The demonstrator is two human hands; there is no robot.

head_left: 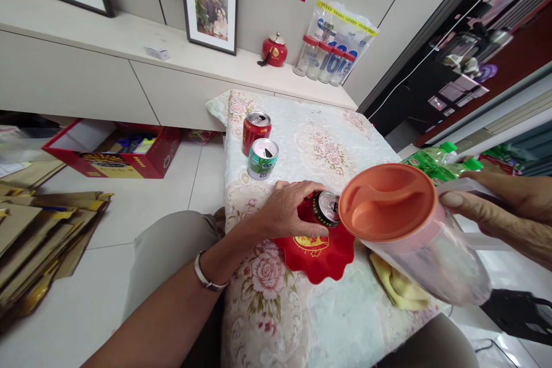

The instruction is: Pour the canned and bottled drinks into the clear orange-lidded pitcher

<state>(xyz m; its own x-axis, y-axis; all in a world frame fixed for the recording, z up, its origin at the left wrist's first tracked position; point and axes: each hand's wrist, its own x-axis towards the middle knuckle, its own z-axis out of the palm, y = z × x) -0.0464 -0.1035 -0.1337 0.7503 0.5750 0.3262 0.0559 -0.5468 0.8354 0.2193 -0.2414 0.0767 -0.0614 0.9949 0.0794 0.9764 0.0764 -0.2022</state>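
Note:
My left hand (293, 213) is wrapped round a dark drink can (326, 209), whose top is opened. The can stands over a red wavy-edged tray (321, 261) with a gold print. My right hand (495, 204) grips the handle of a clear plastic pitcher (440, 259) with an orange lid (390, 201). The pitcher is tilted, its lid close beside the can's top. Whether any liquid flows between them I cannot tell. A green can (263, 160) and a red can (257, 133), both opened, stand farther back on the table.
A yellow cloth (399, 284) lies on the flowered tablecloth (276, 305) under the pitcher. Green-capped bottles (435, 158) stand beyond the table at right. Glass jars (317, 63) and a red pot (275, 50) sit on the back ledge. A red box (146, 164) and flattened cardboard (38, 236) lie on the floor.

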